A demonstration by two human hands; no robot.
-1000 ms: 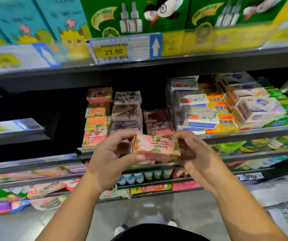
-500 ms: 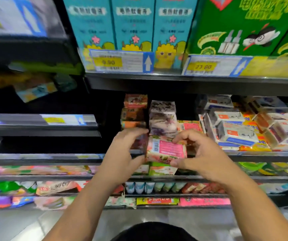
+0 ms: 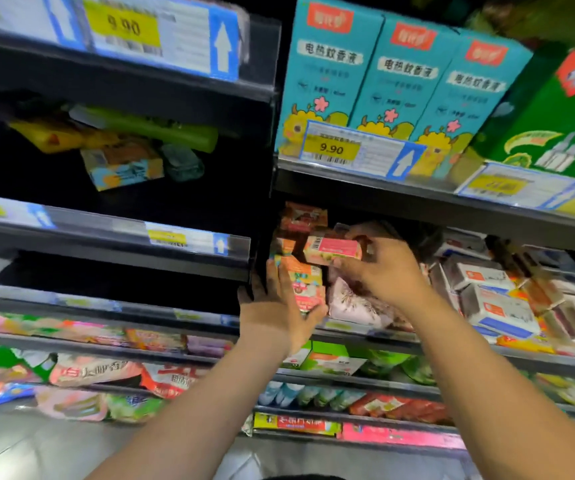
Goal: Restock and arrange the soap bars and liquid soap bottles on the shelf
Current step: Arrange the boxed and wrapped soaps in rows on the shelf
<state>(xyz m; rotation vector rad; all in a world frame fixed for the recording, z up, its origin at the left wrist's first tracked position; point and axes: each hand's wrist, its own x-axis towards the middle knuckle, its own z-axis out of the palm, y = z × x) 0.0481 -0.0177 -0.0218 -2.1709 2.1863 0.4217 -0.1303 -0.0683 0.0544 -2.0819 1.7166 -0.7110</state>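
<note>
My right hand (image 3: 379, 268) pinches a pink boxed soap bar (image 3: 333, 250) with a barcode on its end, held level near the top of a stack of orange and pink soap boxes (image 3: 305, 282) on the middle shelf (image 3: 365, 336). Against the left side of that stack lies my left hand (image 3: 279, 303), fingers straight up and thumb reaching round the front of the lowest box. A pale pink floral soap pack (image 3: 352, 301) sits under my right wrist. To the right stand white and blue soap boxes (image 3: 490, 299). No liquid soap bottles are visible.
Turquoise cartons (image 3: 393, 81) and a green carton (image 3: 556, 119) stand on the shelf above, behind price tags reading 9.90 (image 3: 331, 148). A dark shelf bay (image 3: 106, 261) lies to the left. Lower shelves hold packets (image 3: 95, 372) and small boxes.
Both hands moved up and into the shelf with the pink soap bar. My left hand let go of the bar and now lies against the stack. The camera tilted upward and leftward.
</note>
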